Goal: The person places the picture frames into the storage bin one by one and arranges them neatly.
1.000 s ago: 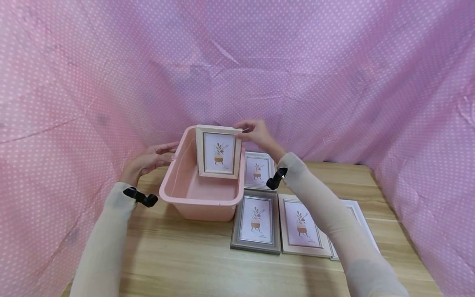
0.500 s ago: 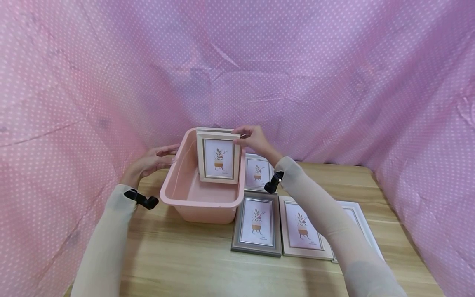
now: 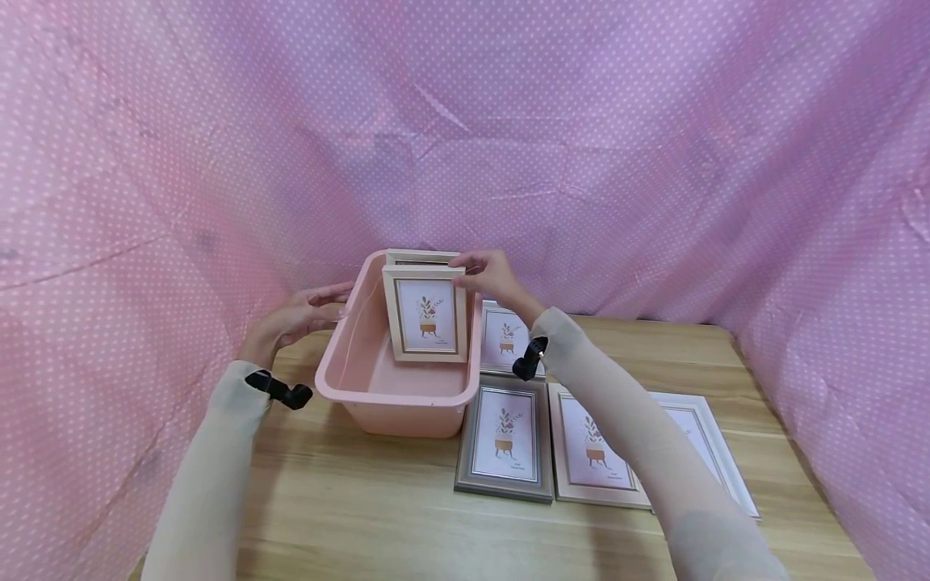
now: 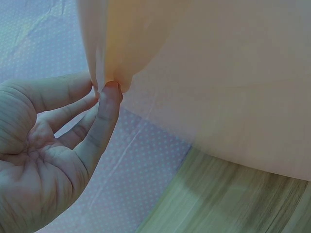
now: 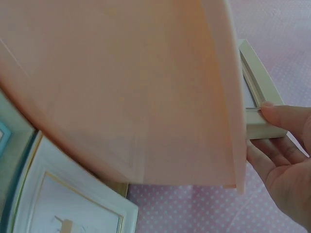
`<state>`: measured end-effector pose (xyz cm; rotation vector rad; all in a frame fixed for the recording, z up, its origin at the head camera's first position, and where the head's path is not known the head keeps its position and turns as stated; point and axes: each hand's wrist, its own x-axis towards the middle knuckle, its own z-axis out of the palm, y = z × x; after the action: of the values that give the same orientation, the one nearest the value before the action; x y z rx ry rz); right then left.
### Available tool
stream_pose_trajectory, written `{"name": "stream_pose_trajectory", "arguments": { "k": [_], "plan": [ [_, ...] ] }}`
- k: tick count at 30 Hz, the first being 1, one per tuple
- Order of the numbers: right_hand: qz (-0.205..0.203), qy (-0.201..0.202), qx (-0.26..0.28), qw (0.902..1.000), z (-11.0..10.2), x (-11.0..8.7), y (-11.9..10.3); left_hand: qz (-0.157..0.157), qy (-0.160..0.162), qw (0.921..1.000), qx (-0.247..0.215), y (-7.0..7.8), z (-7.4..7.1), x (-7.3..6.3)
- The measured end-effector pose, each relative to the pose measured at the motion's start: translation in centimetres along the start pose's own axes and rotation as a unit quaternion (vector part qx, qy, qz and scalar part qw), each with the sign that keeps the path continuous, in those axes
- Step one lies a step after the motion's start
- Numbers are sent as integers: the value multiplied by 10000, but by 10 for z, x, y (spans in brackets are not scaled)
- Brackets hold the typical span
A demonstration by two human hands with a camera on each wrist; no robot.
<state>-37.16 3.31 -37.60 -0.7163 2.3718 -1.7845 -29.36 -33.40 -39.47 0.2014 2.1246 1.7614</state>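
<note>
picture frame [image 3: 429,316] extends down and left from the right hand [image 3: 496,278], which pinches its upper right corner; its long axis stands nearly upright inside the pink bin [image 3: 395,399], in front of a second frame [image 3: 417,257]. the left hand [image 3: 298,317], farther off, grips the bin's left rim.

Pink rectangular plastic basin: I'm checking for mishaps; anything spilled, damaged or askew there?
Nothing stands out: the right hand holds a cream rectangular picture frame inside the basin, the grey rectangular frame beside it lies flat; no spill or damage shows.
</note>
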Motion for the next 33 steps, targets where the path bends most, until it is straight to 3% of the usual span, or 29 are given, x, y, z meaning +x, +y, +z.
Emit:
{"name": "stream_pose_trajectory", "arguments": {
  "k": [12,24,33],
  "plan": [
    [-206,-201,-367,9989,-11,10,14,-22,72,10000,36,-1,3,0],
    [-458,-174,-347,9982,1,18,16,-20,32,10000,-11,-1,1,-1],
    [-364,-227,-501,9978,6,19,13,-24,56,10000,19,0,2,-2]
  ]
}}
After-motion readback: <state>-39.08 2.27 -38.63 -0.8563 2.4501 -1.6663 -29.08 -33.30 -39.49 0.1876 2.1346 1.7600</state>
